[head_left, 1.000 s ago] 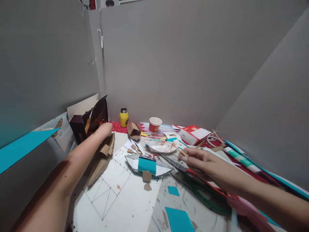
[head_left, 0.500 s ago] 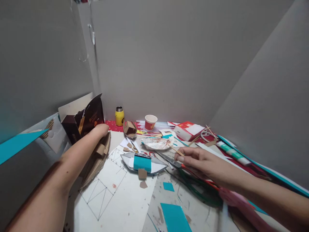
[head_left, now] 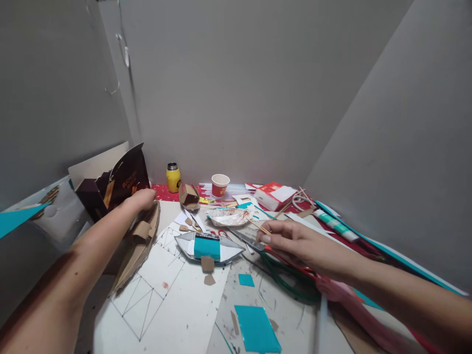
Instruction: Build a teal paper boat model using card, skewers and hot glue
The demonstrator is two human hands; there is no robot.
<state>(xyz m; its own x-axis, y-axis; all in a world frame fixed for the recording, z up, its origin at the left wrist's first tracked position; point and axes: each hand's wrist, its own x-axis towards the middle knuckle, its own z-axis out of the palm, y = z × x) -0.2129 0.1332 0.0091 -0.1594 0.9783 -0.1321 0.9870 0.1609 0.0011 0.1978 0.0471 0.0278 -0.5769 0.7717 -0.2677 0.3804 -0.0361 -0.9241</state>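
My right hand (head_left: 282, 237) pinches a thin wooden stick (head_left: 259, 226) between thumb and fingers. The stick's tip points left, at the edge of a white boat-shaped paper piece (head_left: 229, 217). Beneath that hand lie large scissors (head_left: 246, 239), with grey blades and green and red handles. My left hand (head_left: 148, 197) reaches to the far left, in front of a dark box (head_left: 127, 172); its fingers are hidden. Under the left forearm is a long cardboard boat (head_left: 142, 246). A small boat (head_left: 207, 247) with a teal band sits in the middle, with brown cardboard scraps beside it.
A yellow bottle (head_left: 173, 178), a small cardboard boat (head_left: 189, 197) and a red and white paper cup (head_left: 220, 185) stand along the back. A red and white box (head_left: 275, 195) is further right. Teal sheets (head_left: 256, 327) and drawn-on white board (head_left: 165, 314) lie in front.
The view has turned slightly right, so everything sits further left in the picture. Both hands keep nearly the same places, the right still pinching the stick.
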